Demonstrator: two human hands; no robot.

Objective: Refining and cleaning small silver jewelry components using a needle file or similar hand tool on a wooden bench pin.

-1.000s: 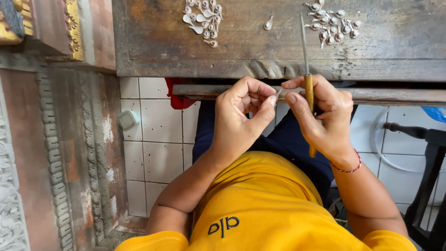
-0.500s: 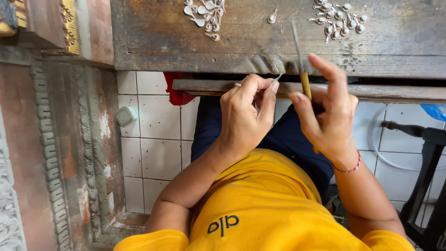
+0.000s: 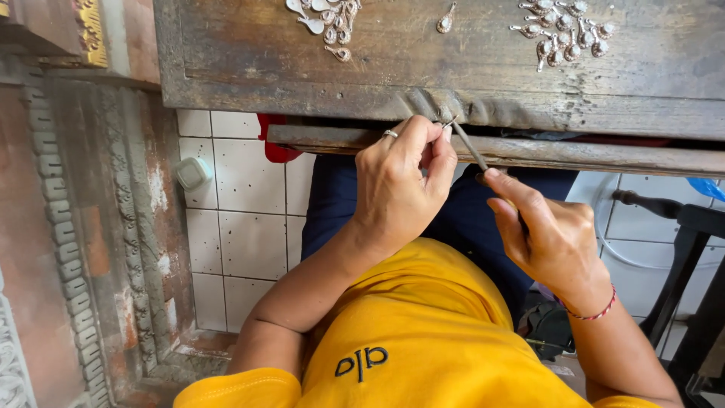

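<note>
One thin file (image 3: 470,143) is held in the right hand (image 3: 547,234), its long axis slanted, tip pointing up-left to a tiny silver piece (image 3: 448,122) pinched in the clenched grip of the left hand (image 3: 396,185) at the worktop (image 3: 423,83) edge. Two clusters of silver pieces (image 3: 326,19) (image 3: 563,30) and one lone drop (image 3: 445,19) are laid on top.

Yellow short-sleeved shirt (image 3: 423,332) with a small dark mark on the chest at 6 o'clock, dark blue trousers (image 3: 332,196) below it. Left hand (image 3: 396,185) has a silver ring (image 3: 390,134) on one finger. Right hand (image 3: 547,238) has a thin red string bracelet (image 3: 593,312) at the wrist, around 4 o'clock.
</note>
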